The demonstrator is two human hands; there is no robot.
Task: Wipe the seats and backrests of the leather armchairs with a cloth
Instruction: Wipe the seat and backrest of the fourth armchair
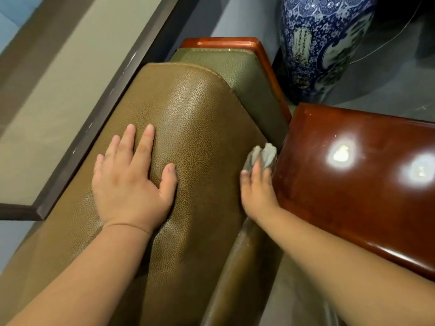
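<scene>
Now the cushion (188, 142) is held still by the flat, open left hand (131, 184) so the cloth (263, 156), pinched in the right hand's (257, 191) fingers (256, 170), can be pushed along its side.

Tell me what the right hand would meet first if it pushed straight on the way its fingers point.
Probably the green leather side panel at the end of the gap. The right hand, gripping the grey cloth, points up the slot between the brown leather cushion and the wooden armrest; depth is unclear.
</scene>
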